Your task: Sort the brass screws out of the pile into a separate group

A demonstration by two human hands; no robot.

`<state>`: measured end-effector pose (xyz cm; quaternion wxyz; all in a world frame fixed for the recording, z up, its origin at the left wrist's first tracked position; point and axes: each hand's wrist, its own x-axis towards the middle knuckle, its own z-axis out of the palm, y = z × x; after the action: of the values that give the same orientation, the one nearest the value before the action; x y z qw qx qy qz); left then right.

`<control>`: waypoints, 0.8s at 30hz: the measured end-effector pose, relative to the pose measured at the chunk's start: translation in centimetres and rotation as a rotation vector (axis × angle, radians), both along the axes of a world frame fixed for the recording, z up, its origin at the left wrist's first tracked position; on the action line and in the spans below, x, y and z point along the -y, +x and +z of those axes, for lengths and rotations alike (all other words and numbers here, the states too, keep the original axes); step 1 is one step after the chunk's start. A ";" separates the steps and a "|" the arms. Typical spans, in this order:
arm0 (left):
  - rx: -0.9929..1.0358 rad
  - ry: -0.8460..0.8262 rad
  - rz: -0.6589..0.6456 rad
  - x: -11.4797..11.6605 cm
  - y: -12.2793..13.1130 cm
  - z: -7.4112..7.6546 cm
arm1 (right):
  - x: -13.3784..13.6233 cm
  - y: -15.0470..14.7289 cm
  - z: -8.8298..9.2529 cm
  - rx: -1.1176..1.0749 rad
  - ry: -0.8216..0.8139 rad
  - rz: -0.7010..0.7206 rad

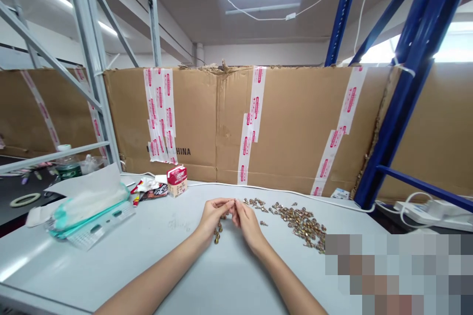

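Observation:
My left hand [213, 215] and my right hand [246, 220] meet fingertip to fingertip over the pale table [155, 261], both pinched on a small brass-coloured metal part [232, 203]. Below my left hand hangs or lies a short row of similar brass parts [218, 233]. A spread of several loose brass parts [301, 221] lies on the table just right of my right hand, reaching back toward the cardboard wall.
A tissue pack in teal plastic [86, 206] lies at the left, with a small red-and-white carton [177, 180] and wrappers [150, 189] behind it. A taped cardboard wall [281, 123] closes the back. A blue rack post [399, 108] and a white power strip [428, 209] stand at the right.

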<state>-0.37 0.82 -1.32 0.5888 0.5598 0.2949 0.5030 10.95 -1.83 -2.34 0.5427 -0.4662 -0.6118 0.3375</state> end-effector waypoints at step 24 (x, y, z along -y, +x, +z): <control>0.035 -0.018 0.051 0.3 -0.5 0.4 | 1.6 0.7 1.6 0.392 0.117 -0.128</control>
<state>-0.88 0.53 -0.96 0.5858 0.5379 0.3031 0.5250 11.63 -3.39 -0.75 0.4599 -0.5287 -0.6931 0.1692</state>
